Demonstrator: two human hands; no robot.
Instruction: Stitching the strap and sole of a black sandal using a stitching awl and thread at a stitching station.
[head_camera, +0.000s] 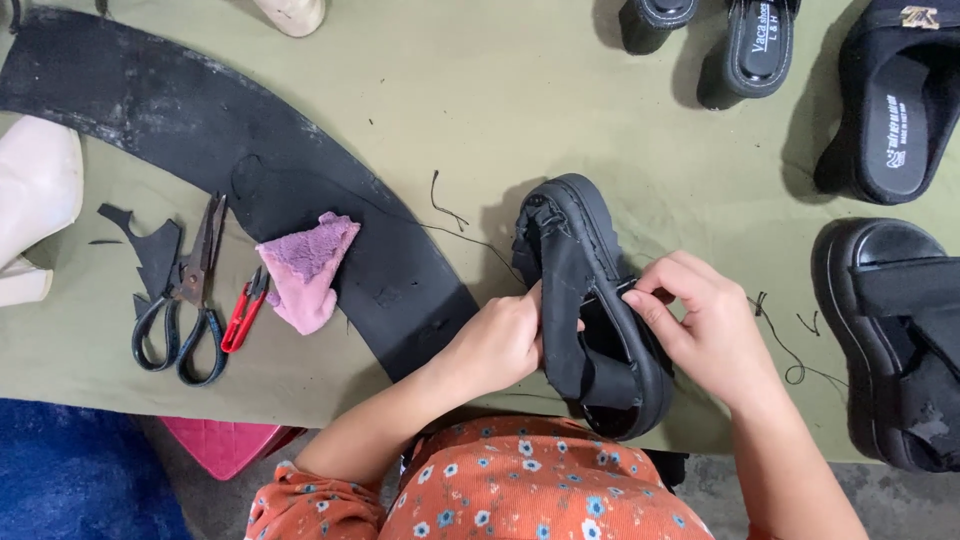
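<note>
A black platform sandal (590, 260) lies on the olive-green cloth table (520, 90), toe pointing away from me. My left hand (498, 340) grips the sandal's black fabric strap on its left side, fingers curled around the edge. My right hand (700, 325) pinches the strap's right edge by the sole rim, thumb and forefinger closed on the fabric. A loose black thread (445, 210) trails on the cloth left of the toe.
A curved black rubber sheet (200, 130) spans the left. On it lie a purple fuzzy cloth (305, 265), large scissors (190, 300) and red thread snips (243, 310). Other black sandals (890, 340) sit right and at the top right (890, 100). A white shoe (35, 190) is far left.
</note>
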